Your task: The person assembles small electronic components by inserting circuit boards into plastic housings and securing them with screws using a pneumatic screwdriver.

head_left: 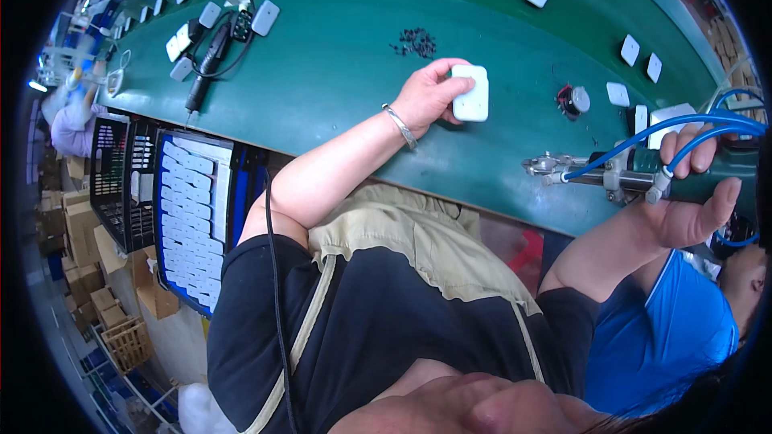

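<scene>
The left hand (430, 95) holds a small white box (474, 104), with the thumb on top and fingers tucked round its left side. The box is just above the green table (338, 56). At 4 o'clock from it, the right hand (679, 223) is by a shiny metal tube (639, 182) with blue hoses (712, 117). I cannot tell if that hand grips anything. Little black bits (415, 42) lie between 10 and 11 o'clock, and a black tool (211, 60) lies at 9 o'clock.
</scene>
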{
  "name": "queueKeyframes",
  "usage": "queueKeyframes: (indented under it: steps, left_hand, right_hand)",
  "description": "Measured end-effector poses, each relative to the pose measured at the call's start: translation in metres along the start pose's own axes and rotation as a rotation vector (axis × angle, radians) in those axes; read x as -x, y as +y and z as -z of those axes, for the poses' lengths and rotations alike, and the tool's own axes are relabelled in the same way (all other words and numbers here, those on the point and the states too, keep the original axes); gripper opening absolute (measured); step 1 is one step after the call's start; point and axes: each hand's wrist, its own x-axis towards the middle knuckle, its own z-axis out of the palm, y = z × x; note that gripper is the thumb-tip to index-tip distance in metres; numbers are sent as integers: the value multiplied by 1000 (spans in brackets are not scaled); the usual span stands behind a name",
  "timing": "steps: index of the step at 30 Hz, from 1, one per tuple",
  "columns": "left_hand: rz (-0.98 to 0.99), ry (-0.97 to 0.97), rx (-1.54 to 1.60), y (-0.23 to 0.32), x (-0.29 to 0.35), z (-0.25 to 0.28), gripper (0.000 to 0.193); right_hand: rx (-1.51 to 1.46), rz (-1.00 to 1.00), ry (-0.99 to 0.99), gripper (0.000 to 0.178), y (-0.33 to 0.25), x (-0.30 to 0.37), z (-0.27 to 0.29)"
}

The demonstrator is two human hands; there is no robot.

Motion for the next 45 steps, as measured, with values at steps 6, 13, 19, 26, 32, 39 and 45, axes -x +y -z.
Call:
queueKeyframes:
  steps: [6, 13, 19, 26, 32, 39, 45]
  left_hand:
    - [-435, 402, -537, 75, -124, 96, 40]
    - [1, 646, -1526, 119, -214, 182, 56]
    - [-338, 355, -1314, 108, -260, 90, 63]
    - [-116, -23, -1169, 101, -314, 84, 52]
    - [-435, 149, -1456, 82, -307, 70, 46]
    - [-380, -52, -467, 84, -204, 37, 29]
    - [162, -327, -349, 18, -40, 20, 35]
  right_hand:
    - [104, 19, 133, 43, -2, -8, 5]
    - [150, 11, 152, 39, -3, -8, 13]
    - [222, 53, 218, 65, 7, -12, 24]
    - [204, 137, 311, 75, 26, -21, 26]
    - [184, 82, 174, 48, 26, -34, 30]
    - [188, 33, 141, 35, 20, -41, 17]
    - [121, 240, 138, 30, 47, -57, -5]
